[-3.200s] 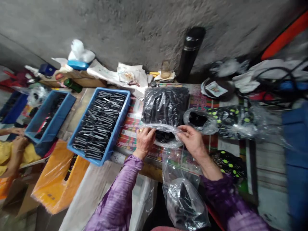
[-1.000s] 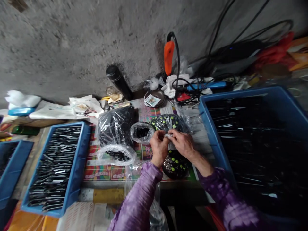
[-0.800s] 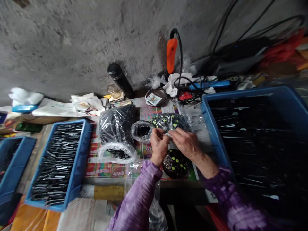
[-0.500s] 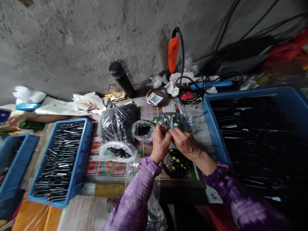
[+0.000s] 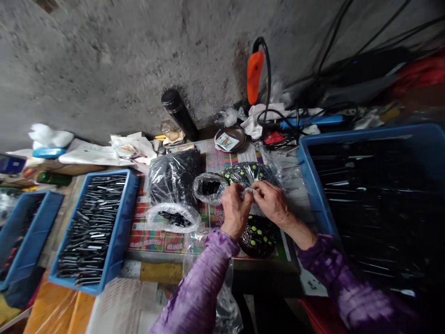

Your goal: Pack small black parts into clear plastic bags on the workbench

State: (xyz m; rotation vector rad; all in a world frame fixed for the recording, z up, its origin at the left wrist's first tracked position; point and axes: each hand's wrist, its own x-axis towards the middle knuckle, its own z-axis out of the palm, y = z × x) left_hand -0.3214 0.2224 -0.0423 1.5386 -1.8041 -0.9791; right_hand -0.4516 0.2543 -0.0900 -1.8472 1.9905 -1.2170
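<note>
While the left hand (image 5: pixel 235 211) and right hand (image 5: pixel 273 203) work at the gathered neck of a clear plastic bag (image 5: pixel 252 174), their fingers (image 5: pixel 245 192) pinch nearly shut on it; the bag, holding green-dotted black pieces, lies on the printed table cover (image 5: pixel 149 242), just above a dotted black bundle (image 5: pixel 257 235).

Hands (image 5: pixel 236 214) now on dotted plastic packet (image 5: pixel 248 173)

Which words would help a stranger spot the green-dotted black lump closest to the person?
Start at the big blue crate on the right. Just left of it, below the right hand, lies a round black bundle with lime-green dots, nearer than the spotted one beyond that hand.
</note>
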